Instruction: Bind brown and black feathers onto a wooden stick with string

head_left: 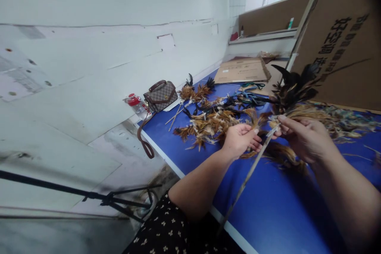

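Observation:
My right hand (309,139) is closed around the upper end of a thin stick (247,180), which slants down toward my lap. Dark, glossy feathers (293,89) fan out from the stick's top, making it look like a feather duster. Just left of the stick, my left hand (239,141) has thumb and fingers pinched together. Brown feathers (254,117) stick up at its fingertips, though the exact grip is blurred. Behind it, loose brown and black feathers (208,123) lie in a heap on the blue table (282,202).
Two thin sticks with brown feather heads (193,91) lie farther back. A checked handbag (160,96) and a red-capped bottle (137,105) stand at the left edge. Flat cardboard (241,70) lies behind, and a large cardboard sheet (348,47) rises at right. More feathers (348,121) lie below it.

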Available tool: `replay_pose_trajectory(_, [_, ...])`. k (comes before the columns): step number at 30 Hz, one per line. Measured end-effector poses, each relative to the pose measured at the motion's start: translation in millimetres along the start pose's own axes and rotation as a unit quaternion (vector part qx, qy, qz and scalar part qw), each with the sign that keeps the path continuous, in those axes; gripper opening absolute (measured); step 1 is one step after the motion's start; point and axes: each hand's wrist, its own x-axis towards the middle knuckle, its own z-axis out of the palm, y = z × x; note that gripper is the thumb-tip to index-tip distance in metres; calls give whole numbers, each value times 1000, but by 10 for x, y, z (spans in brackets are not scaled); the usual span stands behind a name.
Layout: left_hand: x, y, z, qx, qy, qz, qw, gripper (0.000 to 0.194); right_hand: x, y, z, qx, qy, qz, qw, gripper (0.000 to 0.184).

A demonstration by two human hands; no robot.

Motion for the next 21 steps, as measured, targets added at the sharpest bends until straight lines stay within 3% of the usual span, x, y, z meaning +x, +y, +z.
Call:
replay_pose_trajectory(6, [-37,-17,64,-4,-44,-45,998,40,-44,77,55,-25,-55,27,998,69])
replay_pose_trajectory(14, [27,-39,-50,22,-4,-13,1000,43,2,20,-25,-38,-25,55,997,67])
replay_pose_trajectory(21, [61,33,-124,-20,-15,-39,999,37,24,44,-85,-51,-33,61,996,68])
